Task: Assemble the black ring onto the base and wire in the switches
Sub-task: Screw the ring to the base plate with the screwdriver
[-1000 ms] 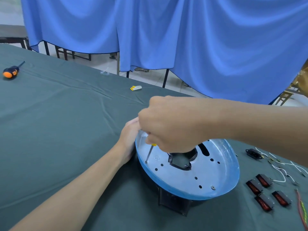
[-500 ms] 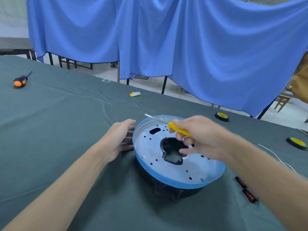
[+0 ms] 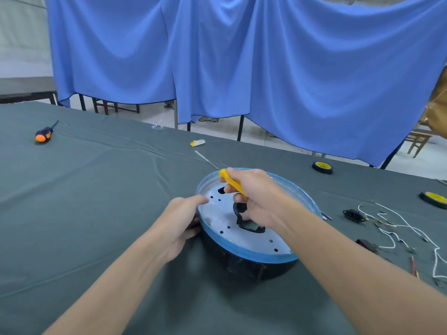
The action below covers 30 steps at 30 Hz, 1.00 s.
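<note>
Over the base (image 3: 244,234) the right hand (image 3: 256,197) clamps a yellow screwdriver (image 3: 231,181) — shaft aimed away; left hand's (image 3: 180,220) fingers grip the rim.

Yellow screwdriver (image 3: 231,180) in right hand (image 3: 254,197) above base (image 3: 217,220)

Open grey-clothed counter (image 3: 96,189) is lying free to the left, broken only by a far orange-and-black screwdriver (image 3: 44,134). To the right, tangled white wires (image 3: 391,226), a black socket (image 3: 353,215) and two yellow-hubbed black wheels (image 3: 322,167) are crowding the passage.
</note>
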### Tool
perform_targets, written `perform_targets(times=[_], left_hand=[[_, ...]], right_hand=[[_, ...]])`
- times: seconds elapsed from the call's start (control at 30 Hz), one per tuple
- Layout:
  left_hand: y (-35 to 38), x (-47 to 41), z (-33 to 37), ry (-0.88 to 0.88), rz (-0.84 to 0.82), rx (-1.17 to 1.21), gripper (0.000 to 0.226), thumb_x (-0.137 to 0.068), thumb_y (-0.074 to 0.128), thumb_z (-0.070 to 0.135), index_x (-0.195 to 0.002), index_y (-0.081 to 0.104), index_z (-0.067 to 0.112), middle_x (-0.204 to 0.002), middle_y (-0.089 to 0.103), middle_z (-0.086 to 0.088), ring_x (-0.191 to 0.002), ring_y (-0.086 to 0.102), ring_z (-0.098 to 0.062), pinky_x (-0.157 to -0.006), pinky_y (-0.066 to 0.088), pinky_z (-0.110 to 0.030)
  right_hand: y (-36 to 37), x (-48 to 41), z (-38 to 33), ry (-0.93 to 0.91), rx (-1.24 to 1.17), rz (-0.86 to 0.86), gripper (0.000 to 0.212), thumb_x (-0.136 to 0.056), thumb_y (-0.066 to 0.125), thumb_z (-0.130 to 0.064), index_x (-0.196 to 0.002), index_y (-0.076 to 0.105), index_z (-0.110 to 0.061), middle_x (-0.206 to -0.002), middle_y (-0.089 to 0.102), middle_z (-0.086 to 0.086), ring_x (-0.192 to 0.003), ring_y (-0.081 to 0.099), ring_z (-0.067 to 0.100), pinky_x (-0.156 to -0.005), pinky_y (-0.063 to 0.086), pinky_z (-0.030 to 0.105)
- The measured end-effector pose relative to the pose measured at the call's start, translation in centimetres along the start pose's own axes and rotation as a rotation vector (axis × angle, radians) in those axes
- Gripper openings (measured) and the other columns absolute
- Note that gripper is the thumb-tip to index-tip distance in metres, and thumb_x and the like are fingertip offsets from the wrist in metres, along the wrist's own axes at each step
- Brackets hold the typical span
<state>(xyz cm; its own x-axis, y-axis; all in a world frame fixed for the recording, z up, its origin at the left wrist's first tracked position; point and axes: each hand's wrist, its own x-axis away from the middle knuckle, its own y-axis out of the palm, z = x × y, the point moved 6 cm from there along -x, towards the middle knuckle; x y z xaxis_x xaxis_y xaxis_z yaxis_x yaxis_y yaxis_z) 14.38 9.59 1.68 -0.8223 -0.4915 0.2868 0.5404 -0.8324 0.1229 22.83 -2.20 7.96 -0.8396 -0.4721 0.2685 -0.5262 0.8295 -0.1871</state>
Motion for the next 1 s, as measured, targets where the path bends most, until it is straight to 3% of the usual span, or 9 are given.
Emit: perform_targets(times=[0.07, 0.17, 0.37, 0.5, 0.6, 0.73, 0.9, 1.0], left_hand=[[0.0, 0.3, 0.1, -0.053, -0.027, 0.026, 0.02, -0.087, 0.066, 0.026, -0.104, 0.068, 0.015, -0.089, 0.07, -0.012, -0.075, 0.066, -0.025, -0.065, 0.056, -0.033], [0.0, 0.8, 0.1, -0.124, -0.082, 0.044, 0.024, -0.082, 0.073, 0.031, -0.103, 0.069, 0.02, -0.081, 0.074, -0.015, -0.065, 0.069, -0.028, -0.06, 0.058, -0.033], [-0.3, 0.8, -0.4, -0.155, -0.073, 0.108, 0.053, -0.067, 0.084, 0.038, -0.113, 0.065, 0.02, -0.102, 0.069, -0.025, -0.084, 0.071, -0.033, -0.077, 0.056, -0.036], [-0.2, 0.9, -0.2, -0.182, -0.09, 0.061, 0.058, -0.055, 0.086, 0.045, -0.107, 0.068, 0.026, -0.095, 0.07, -0.018, -0.078, 0.064, -0.029, -0.064, 0.047, -0.029], [-0.2, 1.0, -0.2, -0.213, -0.105, 0.08, 0.079, -0.038, 0.089, 0.04, -0.111, 0.063, 0.023, -0.094, 0.067, -0.022, -0.076, 0.063, -0.034, -0.066, 0.053, -0.035], [0.0, 1.3, -0.5, -0.235, -0.116, 0.074, 0.06, -0.059, 0.088, 0.041, -0.111, 0.064, 0.023, -0.089, 0.065, -0.02, -0.076, 0.063, -0.034, -0.072, 0.056, -0.041], [0.3, 1.0, -0.7, -0.202, -0.078, 0.101, 0.042, -0.071, 0.082, 0.039, -0.108, 0.068, 0.025, -0.118, 0.063, -0.013, -0.078, 0.061, -0.029, -0.047, 0.046, -0.025], [0.5, 1.2, -0.8, -0.212, -0.071, 0.102, 0.042, -0.072, 0.081, 0.04, -0.108, 0.067, 0.024, -0.103, 0.065, -0.015, -0.072, 0.06, -0.03, -0.049, 0.044, -0.025]], right_hand=[[-0.3, 0.0, -0.5, -0.031, -0.003, 0.006, 0.029, -0.095, 0.054, -0.038, -0.095, 0.072, -0.015, -0.058, 0.057, -0.007, -0.048, 0.036, 0.011, -0.061, 0.032, 0.03], [-0.6, 0.1, -0.7, -0.052, -0.006, 0.014, 0.031, -0.095, 0.054, -0.037, -0.098, 0.073, -0.013, -0.056, 0.058, -0.008, -0.048, 0.037, 0.011, -0.066, 0.035, 0.032], [-0.9, 0.0, -0.5, -0.056, -0.018, 0.003, 0.029, -0.095, 0.054, -0.037, -0.095, 0.073, -0.015, -0.058, 0.059, -0.008, -0.053, 0.038, 0.012, -0.073, 0.037, 0.037], [-0.9, 0.1, -0.5, -0.077, -0.003, -0.019, 0.028, -0.096, 0.054, -0.036, -0.093, 0.073, -0.017, -0.063, 0.06, -0.006, -0.054, 0.039, 0.013, -0.069, 0.037, 0.031], [-0.9, 0.1, -0.5, -0.105, -0.018, -0.027, 0.028, -0.096, 0.054, -0.034, -0.098, 0.072, -0.013, -0.068, 0.06, -0.003, -0.054, 0.039, 0.012, -0.059, 0.034, 0.026], [-0.8, 0.1, -0.3, -0.101, -0.035, -0.034, 0.027, -0.096, 0.054, -0.036, -0.099, 0.072, -0.015, -0.065, 0.059, -0.005, -0.056, 0.039, 0.013, -0.06, 0.031, 0.029], [-0.9, 0.0, -0.4, -0.115, -0.043, -0.021, 0.027, -0.096, 0.055, -0.035, -0.098, 0.072, -0.014, -0.065, 0.061, -0.004, -0.058, 0.04, 0.013, -0.059, 0.032, 0.026], [-1.0, 0.0, -0.3, -0.121, -0.059, -0.02, 0.028, -0.096, 0.055, -0.035, -0.097, 0.073, -0.014, -0.065, 0.06, -0.003, -0.058, 0.04, 0.014, -0.059, 0.032, 0.026]])
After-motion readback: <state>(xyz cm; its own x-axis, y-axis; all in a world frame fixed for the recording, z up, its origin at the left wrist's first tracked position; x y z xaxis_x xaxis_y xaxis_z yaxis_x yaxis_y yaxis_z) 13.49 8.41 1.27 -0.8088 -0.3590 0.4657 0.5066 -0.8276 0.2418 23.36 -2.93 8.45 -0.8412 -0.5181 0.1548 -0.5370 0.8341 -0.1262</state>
